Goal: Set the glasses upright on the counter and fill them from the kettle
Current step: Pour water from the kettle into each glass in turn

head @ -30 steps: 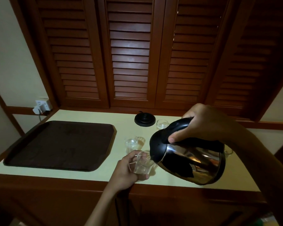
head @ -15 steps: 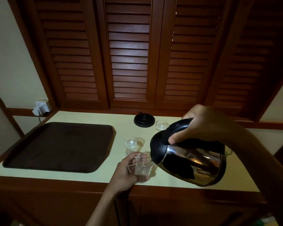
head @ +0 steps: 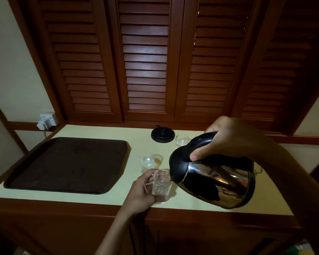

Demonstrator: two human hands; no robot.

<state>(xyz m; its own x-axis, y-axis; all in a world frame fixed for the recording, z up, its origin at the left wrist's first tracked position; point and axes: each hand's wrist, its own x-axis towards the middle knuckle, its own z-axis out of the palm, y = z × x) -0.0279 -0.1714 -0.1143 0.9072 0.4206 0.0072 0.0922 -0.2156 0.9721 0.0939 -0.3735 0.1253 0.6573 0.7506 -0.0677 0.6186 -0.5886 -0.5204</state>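
My right hand grips the black handle of a steel kettle, tilted with its spout down to the left over a clear glass. My left hand is wrapped around that glass, which stands near the front edge of the pale counter. A second upright glass with water in it stands just behind. A third glass sits at the back beside the kettle base. Part of another glass shows behind the kettle body.
A dark brown tray covers the left half of the counter. The round black kettle base sits at the back centre. A wall socket with a plug is at the back left. Wooden louvred shutters rise behind.
The kettle and both hands have held almost still over the glass; the view has shifted only slightly.
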